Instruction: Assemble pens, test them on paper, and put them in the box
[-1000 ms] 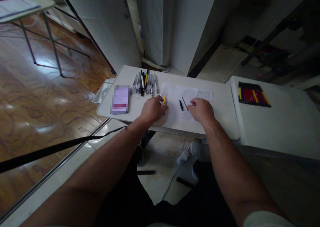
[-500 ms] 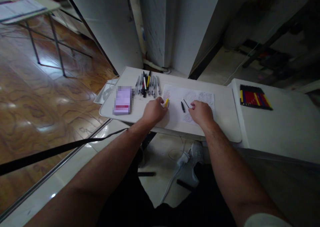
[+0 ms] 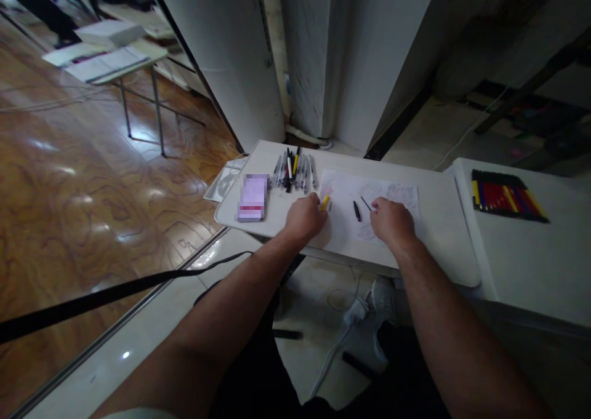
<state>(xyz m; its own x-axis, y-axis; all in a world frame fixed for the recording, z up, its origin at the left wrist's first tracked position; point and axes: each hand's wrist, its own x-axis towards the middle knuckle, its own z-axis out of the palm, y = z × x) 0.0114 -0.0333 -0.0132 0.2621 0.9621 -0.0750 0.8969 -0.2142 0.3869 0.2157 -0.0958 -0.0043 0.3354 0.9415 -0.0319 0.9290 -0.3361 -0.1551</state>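
Observation:
Pinched in my left hand (image 3: 306,218) is a yellow pen part (image 3: 325,202), just above the left side of a scribbled white paper (image 3: 344,188). My right hand (image 3: 392,220) grips a thin dark rod (image 3: 365,203), like a pen refill, over the paper's right half. Between the hands a black pen piece (image 3: 357,211) lies on the sheet. Behind my left hand several clear, black and yellow pens (image 3: 295,168) lie in a loose pile. A phone with a blurred screen (image 3: 253,197) rests at the left end of the white table (image 3: 443,234).
On the adjoining white surface (image 3: 530,271) at the right lies a row of black, red, yellow and blue pens (image 3: 508,196). Pale wall panels (image 3: 355,50) rise behind the table. A smaller table with papers (image 3: 111,65) stands at the upper left. A black strap (image 3: 152,279) crosses the lower left.
The camera view has shifted, so the table and both hands appear farther right and slightly lower. Both hands keep their holds, and the pens on the table lie as before.

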